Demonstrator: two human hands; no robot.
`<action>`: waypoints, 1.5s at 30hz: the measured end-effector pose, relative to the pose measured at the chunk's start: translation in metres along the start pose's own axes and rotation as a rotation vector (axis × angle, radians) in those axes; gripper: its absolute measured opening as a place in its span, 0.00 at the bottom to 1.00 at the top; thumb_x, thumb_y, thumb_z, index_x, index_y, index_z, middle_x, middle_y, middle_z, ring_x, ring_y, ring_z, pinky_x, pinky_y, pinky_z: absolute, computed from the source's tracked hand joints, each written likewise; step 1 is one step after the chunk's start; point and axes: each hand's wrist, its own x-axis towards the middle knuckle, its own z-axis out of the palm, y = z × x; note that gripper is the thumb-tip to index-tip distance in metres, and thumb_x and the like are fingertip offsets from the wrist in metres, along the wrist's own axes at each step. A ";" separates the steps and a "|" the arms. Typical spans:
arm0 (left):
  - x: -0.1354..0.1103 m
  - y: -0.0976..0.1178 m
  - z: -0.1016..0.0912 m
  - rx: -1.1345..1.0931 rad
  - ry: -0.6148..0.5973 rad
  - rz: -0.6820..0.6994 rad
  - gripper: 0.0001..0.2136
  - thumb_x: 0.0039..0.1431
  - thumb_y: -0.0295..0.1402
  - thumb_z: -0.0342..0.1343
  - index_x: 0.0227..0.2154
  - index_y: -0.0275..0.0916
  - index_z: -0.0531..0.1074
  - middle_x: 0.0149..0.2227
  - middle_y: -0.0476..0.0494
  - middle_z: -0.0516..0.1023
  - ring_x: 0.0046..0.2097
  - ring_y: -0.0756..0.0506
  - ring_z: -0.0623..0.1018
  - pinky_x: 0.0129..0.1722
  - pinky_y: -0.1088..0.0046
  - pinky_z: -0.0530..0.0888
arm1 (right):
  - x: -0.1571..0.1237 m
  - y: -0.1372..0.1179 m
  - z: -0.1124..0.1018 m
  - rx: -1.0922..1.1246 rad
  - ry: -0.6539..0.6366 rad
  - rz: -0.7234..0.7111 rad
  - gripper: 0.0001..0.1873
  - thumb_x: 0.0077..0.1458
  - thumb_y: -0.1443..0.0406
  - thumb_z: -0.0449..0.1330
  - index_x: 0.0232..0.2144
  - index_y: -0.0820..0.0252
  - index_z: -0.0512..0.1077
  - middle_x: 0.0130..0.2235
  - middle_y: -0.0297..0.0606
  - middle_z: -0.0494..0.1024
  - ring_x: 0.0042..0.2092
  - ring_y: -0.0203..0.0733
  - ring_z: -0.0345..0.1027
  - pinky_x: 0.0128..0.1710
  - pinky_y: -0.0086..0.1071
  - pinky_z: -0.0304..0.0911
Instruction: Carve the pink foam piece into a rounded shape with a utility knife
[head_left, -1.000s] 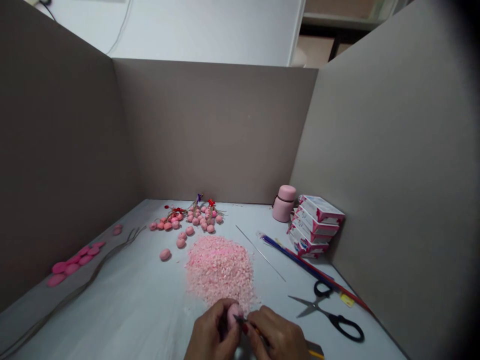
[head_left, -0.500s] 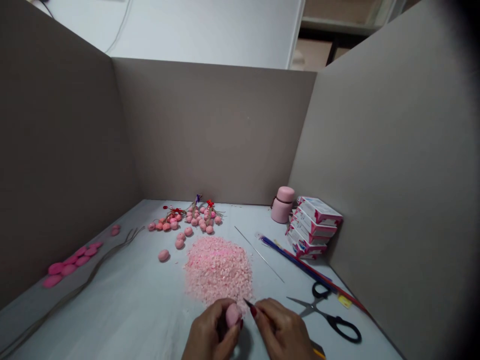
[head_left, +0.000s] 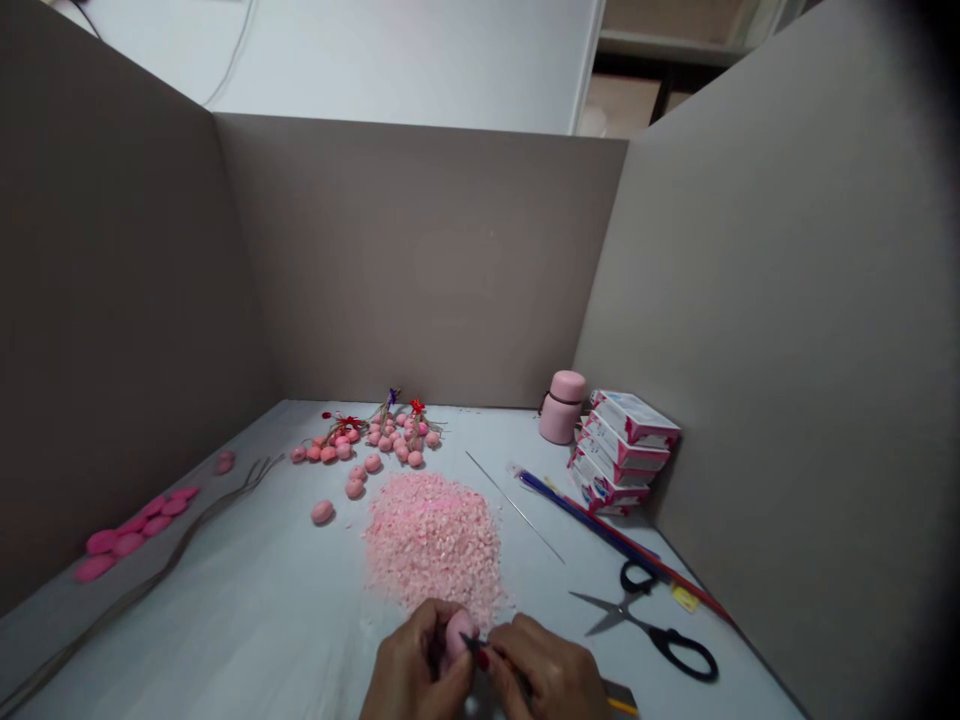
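Left hand closed around a pink clay ball, held low at the near edge of a heap of pink flakes. Right hand, just right of the ball and gripping a slim orange-shafted tool, long axis slanting up-left, dark tip at the ball. Farther right, black-handled scissors; stacked white-and-pink boxes, lettering too small to read.

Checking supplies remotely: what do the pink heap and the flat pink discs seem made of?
The heap looks like crumbled foam or clay, matte, with rough, irregular flakes. The discs look like smooth modelling clay, matte, with soft rounded edges; the picture can't confirm either.
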 end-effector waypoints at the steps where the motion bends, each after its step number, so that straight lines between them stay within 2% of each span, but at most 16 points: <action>1: 0.000 0.000 0.000 -0.004 -0.008 -0.002 0.14 0.57 0.43 0.48 0.27 0.39 0.71 0.23 0.48 0.72 0.25 0.47 0.70 0.26 0.72 0.67 | 0.000 0.001 0.001 0.004 0.001 0.009 0.28 0.69 0.55 0.38 0.26 0.56 0.71 0.25 0.33 0.75 0.25 0.35 0.71 0.25 0.26 0.57; 9: 0.001 0.004 -0.003 -0.023 -0.014 0.012 0.14 0.56 0.44 0.50 0.28 0.39 0.72 0.24 0.47 0.73 0.26 0.46 0.69 0.26 0.72 0.66 | -0.002 0.005 0.008 0.033 -0.006 0.074 0.28 0.69 0.54 0.38 0.25 0.55 0.70 0.25 0.33 0.75 0.25 0.36 0.71 0.25 0.26 0.57; 17: 0.000 0.004 -0.002 -0.075 -0.015 0.008 0.13 0.55 0.43 0.52 0.28 0.39 0.73 0.23 0.49 0.73 0.26 0.47 0.69 0.26 0.72 0.65 | -0.001 0.006 0.008 0.035 -0.029 0.131 0.23 0.67 0.58 0.42 0.28 0.55 0.72 0.26 0.34 0.76 0.27 0.38 0.72 0.26 0.27 0.57; 22: -0.003 0.005 -0.003 -0.045 -0.030 -0.023 0.10 0.52 0.39 0.53 0.29 0.39 0.72 0.23 0.50 0.70 0.26 0.47 0.68 0.26 0.72 0.64 | 0.006 0.015 -0.005 -0.024 0.001 0.297 0.22 0.66 0.59 0.44 0.22 0.56 0.68 0.22 0.34 0.74 0.24 0.38 0.69 0.24 0.28 0.54; 24: -0.003 0.007 -0.004 -0.039 -0.013 -0.011 0.08 0.52 0.38 0.53 0.28 0.39 0.72 0.23 0.50 0.70 0.26 0.47 0.69 0.26 0.72 0.65 | 0.006 0.014 -0.007 0.021 0.001 0.272 0.21 0.65 0.60 0.45 0.23 0.56 0.68 0.24 0.34 0.74 0.25 0.38 0.70 0.25 0.27 0.55; 28: -0.004 0.017 -0.007 -0.055 -0.004 0.011 0.08 0.52 0.37 0.53 0.30 0.39 0.72 0.24 0.49 0.72 0.26 0.46 0.70 0.26 0.72 0.67 | 0.002 0.003 -0.006 0.124 -0.063 0.119 0.15 0.63 0.64 0.47 0.28 0.56 0.70 0.27 0.33 0.75 0.28 0.36 0.71 0.28 0.25 0.58; 32: -0.004 0.024 -0.008 -0.058 0.010 -0.002 0.06 0.50 0.34 0.54 0.29 0.39 0.72 0.24 0.50 0.71 0.26 0.47 0.69 0.26 0.73 0.66 | 0.000 -0.002 -0.005 0.139 -0.077 0.066 0.15 0.63 0.65 0.47 0.27 0.56 0.70 0.26 0.33 0.75 0.28 0.36 0.72 0.27 0.25 0.58; 41: -0.002 0.020 -0.007 -0.065 0.006 -0.001 0.07 0.52 0.37 0.54 0.29 0.40 0.72 0.24 0.49 0.73 0.26 0.47 0.69 0.27 0.73 0.67 | -0.002 0.001 0.002 0.129 -0.033 0.108 0.22 0.66 0.58 0.44 0.26 0.56 0.70 0.25 0.33 0.75 0.27 0.36 0.71 0.26 0.25 0.58; 45: -0.005 0.022 -0.005 -0.113 -0.009 -0.019 0.07 0.51 0.37 0.55 0.30 0.40 0.73 0.25 0.49 0.73 0.27 0.47 0.70 0.26 0.74 0.68 | 0.004 0.011 -0.003 0.067 -0.017 0.227 0.23 0.66 0.58 0.44 0.25 0.56 0.70 0.24 0.34 0.75 0.25 0.38 0.70 0.25 0.28 0.57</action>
